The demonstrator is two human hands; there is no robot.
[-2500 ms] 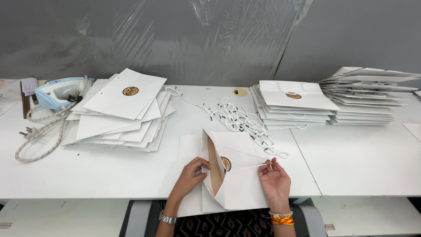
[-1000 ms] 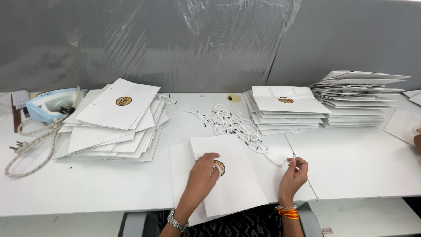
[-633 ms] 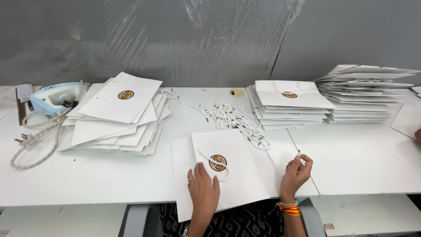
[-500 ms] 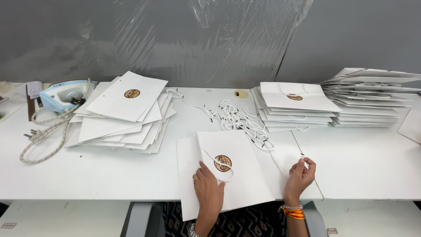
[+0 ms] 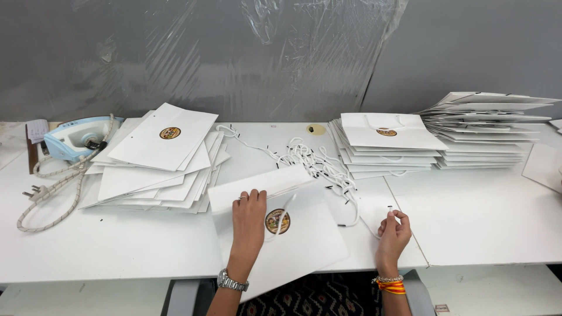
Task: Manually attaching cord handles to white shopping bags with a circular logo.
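Observation:
A flat white paper bag with a round gold and brown emblem lies on the white table in front of me. My left hand rests flat on it, fingers at its upper edge, next to a white cord loop over the emblem. My right hand is off the bag's right side and pinches the black-tipped end of a white cord between its fingertips. That cord runs back to a loose pile of white cords behind the bag.
A fanned pile of white bags lies at the left, with a light blue iron and its coiled cable beyond. Two neater stacks of bags stand at the right. Plastic sheeting covers the grey wall.
The bag, held half upright 2.5 s ago, now lies flat under my left hand. My right hand has left the bag and picked up a cord end at its right.

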